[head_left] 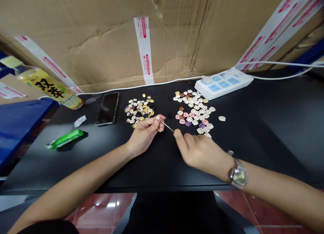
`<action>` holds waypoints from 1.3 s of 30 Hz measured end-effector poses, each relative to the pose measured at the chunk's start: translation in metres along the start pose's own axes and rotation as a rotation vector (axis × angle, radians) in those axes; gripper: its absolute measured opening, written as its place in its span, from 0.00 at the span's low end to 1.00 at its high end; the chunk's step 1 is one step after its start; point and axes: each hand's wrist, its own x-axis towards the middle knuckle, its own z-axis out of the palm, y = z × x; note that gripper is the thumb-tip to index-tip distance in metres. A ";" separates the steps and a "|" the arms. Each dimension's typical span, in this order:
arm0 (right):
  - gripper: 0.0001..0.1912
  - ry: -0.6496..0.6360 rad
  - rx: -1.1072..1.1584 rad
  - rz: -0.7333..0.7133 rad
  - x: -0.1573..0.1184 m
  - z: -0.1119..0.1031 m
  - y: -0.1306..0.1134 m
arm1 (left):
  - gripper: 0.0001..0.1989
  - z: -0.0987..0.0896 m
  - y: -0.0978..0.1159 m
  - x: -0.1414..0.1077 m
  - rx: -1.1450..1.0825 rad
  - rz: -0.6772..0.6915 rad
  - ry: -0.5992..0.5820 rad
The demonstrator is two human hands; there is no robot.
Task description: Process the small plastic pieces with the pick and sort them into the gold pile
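Pinched between the thumb and fingers of my left hand [145, 132] is a small white piece [158, 118], mostly covered by the fingertips. My right hand [199, 149] is closed around a thin metal tool [167, 126], whose handle is hidden in the palm. The tool's tip meets the white piece. Just beyond my left hand lies a pile of small button-like pieces [139, 109] in white, yellow, purple and black, some with thin stubs. Past my right hand spreads a group of oval two-holed pieces [198, 112], mostly white, with pink, brown and purple ones.
A black phone [108, 108], a green wrapper packet [66, 139], a crumpled white scrap [80, 121] and a yellow-labelled drink bottle [48, 85] are on the left. A white power strip [224, 83] with its cable lies at the back, before a cardboard wall [108, 41].
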 end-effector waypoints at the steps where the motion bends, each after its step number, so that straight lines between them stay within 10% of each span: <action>1: 0.13 -0.008 0.112 0.056 0.000 0.001 0.006 | 0.11 0.000 0.001 0.000 -0.007 -0.003 -0.006; 6: 0.11 0.072 0.471 0.188 -0.002 0.006 0.029 | 0.17 -0.002 0.010 0.002 -0.098 -0.049 -0.091; 39: 0.08 0.185 0.315 0.106 -0.004 -0.003 0.031 | 0.11 -0.004 0.010 0.002 -0.003 0.028 -0.181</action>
